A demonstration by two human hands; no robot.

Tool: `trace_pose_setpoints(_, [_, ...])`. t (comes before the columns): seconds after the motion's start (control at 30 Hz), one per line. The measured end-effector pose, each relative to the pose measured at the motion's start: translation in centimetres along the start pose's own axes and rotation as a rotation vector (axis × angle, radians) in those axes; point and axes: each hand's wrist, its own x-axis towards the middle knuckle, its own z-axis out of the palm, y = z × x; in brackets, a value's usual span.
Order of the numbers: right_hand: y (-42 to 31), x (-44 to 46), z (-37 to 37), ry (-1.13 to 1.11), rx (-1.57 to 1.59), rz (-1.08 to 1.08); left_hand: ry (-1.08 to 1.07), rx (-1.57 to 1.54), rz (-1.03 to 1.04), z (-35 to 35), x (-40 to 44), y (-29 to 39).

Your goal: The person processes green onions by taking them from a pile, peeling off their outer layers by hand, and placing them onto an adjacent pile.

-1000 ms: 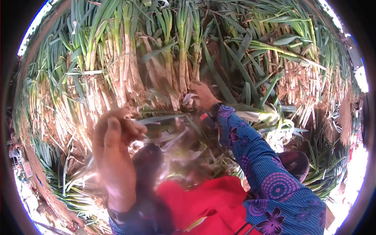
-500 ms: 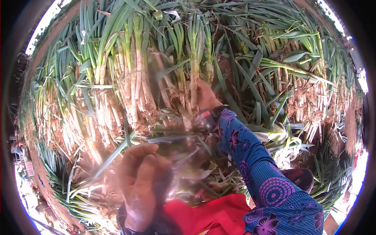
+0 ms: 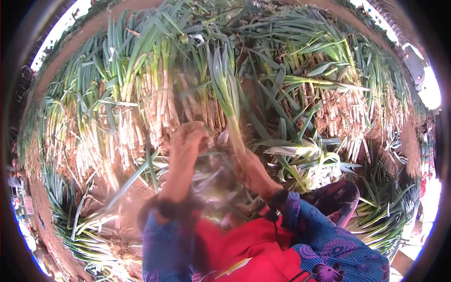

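Note:
One long leek [image 3: 230, 110] leans upward, its green leaves pointing away from me. Around its pale lower stalk my right hand [image 3: 253, 171] is closed. My left hand [image 3: 188, 141] is beside the stalk, reaching forward with its fingers bent; it is smeared, and whether it touches anything cannot be made out. Behind both hands stand rows of leeks [image 3: 159, 89] with roots toward me. Loose peeled leaves [image 3: 211, 183] lie below, between my hands.
More leeks [image 3: 338, 108] are stacked at the right, with loose pale leaves [image 3: 319, 169] in front of them. A dark shoe [image 3: 336, 202] is right of my right arm. Leeks [image 3: 94, 239] lie flat at the lower left. Red cloth [image 3: 244, 249] covers my lap.
My right hand has drawn a leek out from the row and toward me. My left hand has moved forward, nearer to the stalks. The view has shifted slightly.

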Motion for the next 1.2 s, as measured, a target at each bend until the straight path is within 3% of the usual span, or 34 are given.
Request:
trace_pose_setpoints(0.1, [-0.1,-8.0,1.3,-0.014,-0.269,-0.116,-0.030,-0.071,0.048,1.8,1.1,-5.1])
trace_pose_setpoints(0.13, [-0.6,-10.4,1.9,-0.025,-0.344,-0.124,-0.210,-0.290,0.117,2.1,0.6,-7.1])
trace_pose_setpoints(0.17, [0.9,-10.9,0.2,-0.035,-0.428,-0.134,-0.328,-0.235,0.029,2.4,0.9,-7.7])
trace_pose_setpoints(0.2, [2.2,-11.0,-1.6,-0.045,-0.515,-0.150,-0.411,-0.152,0.105,2.3,1.1,-8.8])
trace_pose_setpoints(0.23, [1.9,-12.4,-1.9,-0.048,-0.587,-0.157,-0.357,-0.296,-0.143,3.5,-1.2,-5.9])
trace_pose_setpoints(0.27, [1.3,-13.9,-1.8,-0.045,-0.656,-0.163,-0.344,-0.326,-0.145,3.9,-1.9,-5.8])
trace_pose_setpoints(0.3, [1.0,-14.9,-1.8,-0.095,-0.521,-0.133,-0.354,-0.336,-0.112,4.2,-2.2,-6.5])
trace_pose_setpoints(0.37, [0.9,-16.0,-3.0,-0.165,-0.547,-0.160,-0.361,-0.293,0.014,4.6,-1.7,-8.2])
trace_pose_setpoints(0.43, [1.4,-15.9,-5.5,-0.184,-0.862,-0.289,-0.358,-0.223,0.150,4.6,-2.5,-7.7])
trace_pose_setpoints(0.47, [1.8,-15.5,-6.1,-0.167,-0.868,-0.268,-0.356,-0.440,-0.103,4.8,-3.9,-6.8])
trace_pose_setpoints(0.6, [1.3,-15.8,-3.4,-0.062,-0.702,-0.231,-0.321,-0.413,0.075,5.3,-6.5,-5.2])
trace_pose_setpoints(0.67, [0.8,-15.6,-1.9,-0.043,-0.532,-0.238,-0.259,0.036,0.610,3.7,-7.3,-4.4])
trace_pose_setpoints(0.73, [1.7,-13.8,-3.3,-0.087,-0.573,-0.354,-0.272,-0.077,0.491,3.7,-8.8,-2.9])
trace_pose_setpoints(0.77, [2.2,-12.7,-3.8,-0.065,-0.608,-0.410,-0.261,-0.393,0.118,3.8,-9.5,-1.6])
trace_pose_setpoints(0.93, [2.5,-11.7,-2.6,-0.073,-0.564,-0.407,-0.183,-0.287,0.293,2.7,-7.6,-1.9])
trace_pose_setpoints(1.2, [3.7,-11.7,-3.8,-0.093,-0.483,-0.423,-0.289,-0.380,0.345,3.9,-8.7,-0.9])
